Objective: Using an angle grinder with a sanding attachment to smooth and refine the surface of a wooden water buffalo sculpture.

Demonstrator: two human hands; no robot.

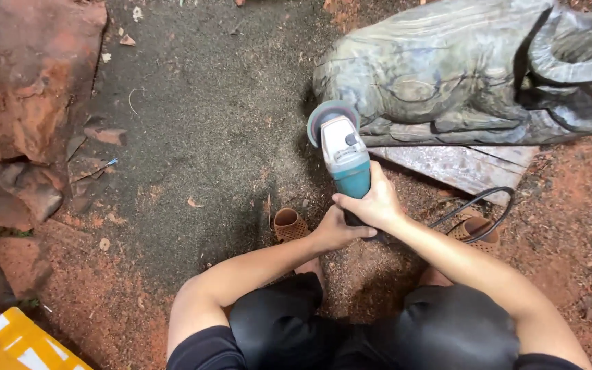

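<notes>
A teal and grey angle grinder (344, 156) points away from me, its disc (328, 116) right at the lower left end of a grey carved animal figure (447, 75) that lies on a flat board (467, 164). My right hand (373, 199) is wrapped around the grinder's body. Just behind it, my left hand (336, 229) grips the rear of the handle. A black power cord (477, 205) loops off to the right.
Reddish rocks (25, 75) line the left side. Dark dust and red sawdust cover the ground. My feet in brown perforated sandals (289, 225) rest under the hands. A yellow and white object (15, 342) sits at the bottom left.
</notes>
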